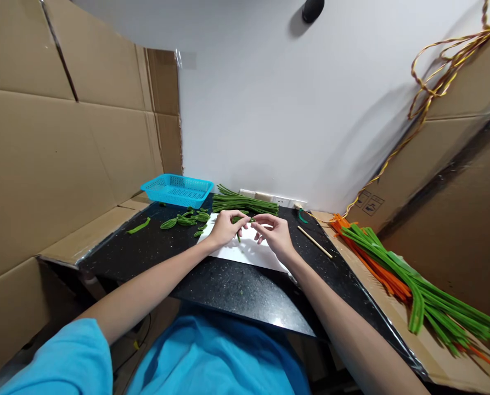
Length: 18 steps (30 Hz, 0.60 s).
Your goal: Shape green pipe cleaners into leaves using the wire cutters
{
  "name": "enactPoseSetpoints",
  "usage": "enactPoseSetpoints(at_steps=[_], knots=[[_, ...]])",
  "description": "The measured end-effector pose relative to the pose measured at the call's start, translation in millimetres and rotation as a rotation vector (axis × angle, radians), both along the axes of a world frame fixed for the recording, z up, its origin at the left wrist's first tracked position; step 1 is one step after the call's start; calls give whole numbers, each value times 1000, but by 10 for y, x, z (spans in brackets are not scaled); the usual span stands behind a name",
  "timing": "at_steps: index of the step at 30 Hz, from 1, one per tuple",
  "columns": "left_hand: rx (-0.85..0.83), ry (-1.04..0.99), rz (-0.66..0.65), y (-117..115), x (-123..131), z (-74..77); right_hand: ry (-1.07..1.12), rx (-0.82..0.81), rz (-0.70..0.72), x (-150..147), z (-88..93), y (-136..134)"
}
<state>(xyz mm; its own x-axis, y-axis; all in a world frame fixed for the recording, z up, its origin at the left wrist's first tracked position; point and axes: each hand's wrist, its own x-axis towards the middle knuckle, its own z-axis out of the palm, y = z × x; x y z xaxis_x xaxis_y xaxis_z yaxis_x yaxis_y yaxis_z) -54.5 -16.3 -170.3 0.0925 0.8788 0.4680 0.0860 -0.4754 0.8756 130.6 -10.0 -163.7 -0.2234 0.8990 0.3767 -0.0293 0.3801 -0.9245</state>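
Slim green strip (238, 237), partly hidden, one end pointing down, over white paper (245, 253)

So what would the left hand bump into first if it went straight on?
Most likely the right hand: the left hand's fingers point towards it. Depth is hard to judge, though, and the green strip at the fingers might touch first.
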Motion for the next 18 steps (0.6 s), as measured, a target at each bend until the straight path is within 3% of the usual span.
enactPoseSetpoints(at_steps=[18], knots=[[-168, -40, -121, 87, -31, -25, -70, 64, -50, 26, -35, 35]])
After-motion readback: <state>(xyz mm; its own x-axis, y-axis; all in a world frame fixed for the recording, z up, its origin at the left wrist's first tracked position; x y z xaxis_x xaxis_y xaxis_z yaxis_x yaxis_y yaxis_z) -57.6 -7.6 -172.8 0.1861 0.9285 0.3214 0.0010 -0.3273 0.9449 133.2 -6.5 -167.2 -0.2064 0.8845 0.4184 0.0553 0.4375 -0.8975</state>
